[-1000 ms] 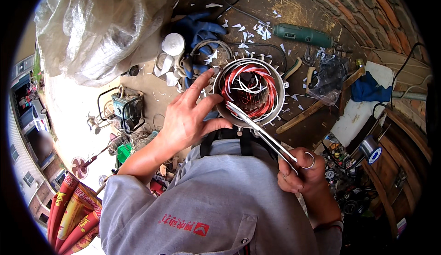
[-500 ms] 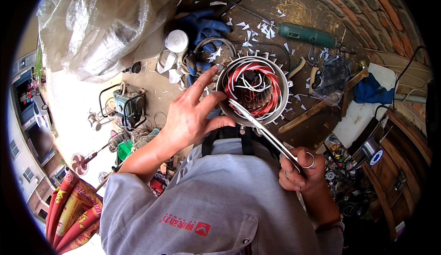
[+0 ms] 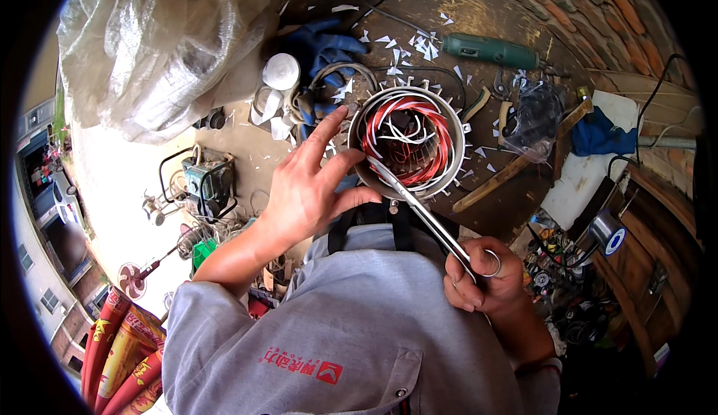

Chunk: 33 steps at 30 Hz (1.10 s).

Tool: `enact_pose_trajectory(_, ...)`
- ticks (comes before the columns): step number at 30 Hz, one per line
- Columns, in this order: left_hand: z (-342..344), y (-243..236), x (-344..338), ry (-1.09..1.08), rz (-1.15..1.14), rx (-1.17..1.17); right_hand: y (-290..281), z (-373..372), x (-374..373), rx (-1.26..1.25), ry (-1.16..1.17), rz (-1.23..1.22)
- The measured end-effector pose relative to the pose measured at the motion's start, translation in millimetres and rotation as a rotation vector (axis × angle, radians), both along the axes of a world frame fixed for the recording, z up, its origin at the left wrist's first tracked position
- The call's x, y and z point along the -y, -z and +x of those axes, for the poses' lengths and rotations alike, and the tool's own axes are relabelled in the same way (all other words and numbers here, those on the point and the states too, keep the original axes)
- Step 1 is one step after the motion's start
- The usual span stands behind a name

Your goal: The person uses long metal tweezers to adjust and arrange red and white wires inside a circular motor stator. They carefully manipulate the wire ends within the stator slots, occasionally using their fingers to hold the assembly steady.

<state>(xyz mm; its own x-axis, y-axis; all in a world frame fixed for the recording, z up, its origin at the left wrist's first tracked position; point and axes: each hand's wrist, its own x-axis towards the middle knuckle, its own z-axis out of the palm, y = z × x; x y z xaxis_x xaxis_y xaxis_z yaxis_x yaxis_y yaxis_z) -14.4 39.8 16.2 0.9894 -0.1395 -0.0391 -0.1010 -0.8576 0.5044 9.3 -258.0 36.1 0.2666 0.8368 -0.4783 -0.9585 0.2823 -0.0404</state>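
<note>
A round metal stator housing (image 3: 455,168), ringed with fins, holds a coil of red and white wire (image 3: 441,134) with loose white leads and darker parts inside. My left hand (image 3: 307,194) rests against the housing's left side, fingers spread, index and middle fingertips near the rim. My right hand (image 3: 486,276) grips the looped handles of long silver scissors (image 3: 419,209); their blades reach diagonally into the housing's left inner side, by the coil, and look closed. The tips are hard to make out.
Small white scraps (image 3: 426,48), blue gloves (image 3: 321,41), a green power tool (image 3: 486,50), wooden strips (image 3: 490,183) and a black plastic bag (image 3: 532,119) lie around the housing. A translucent sheet (image 3: 157,48) hangs upper left. A brick wall (image 3: 613,11) borders the right; a wire spool (image 3: 606,237) sits lower right.
The scissor handles have come together from a wider opening a second ago. My right hand has shifted slightly left; my left hand stays at the rim.
</note>
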Motion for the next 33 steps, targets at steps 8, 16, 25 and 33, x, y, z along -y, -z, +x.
enact_pose_trajectory(8,-10,-7,6,0.086,0.073,-0.014,-14,-22,-14,0.147,-0.029,-0.169)
enact_pose_trajectory(16,-10,-5,5,0.110,0.001,0.012,-28,-52,-43,0.275,-0.095,-0.364)
enact_pose_trajectory(25,-7,-6,-7,0.187,-0.082,-0.019,-35,-63,-78,0.351,-0.107,-0.486)
enact_pose_trajectory(33,-9,-1,-11,0.179,-0.133,-0.046,-40,-67,-100,0.230,0.012,-0.472)
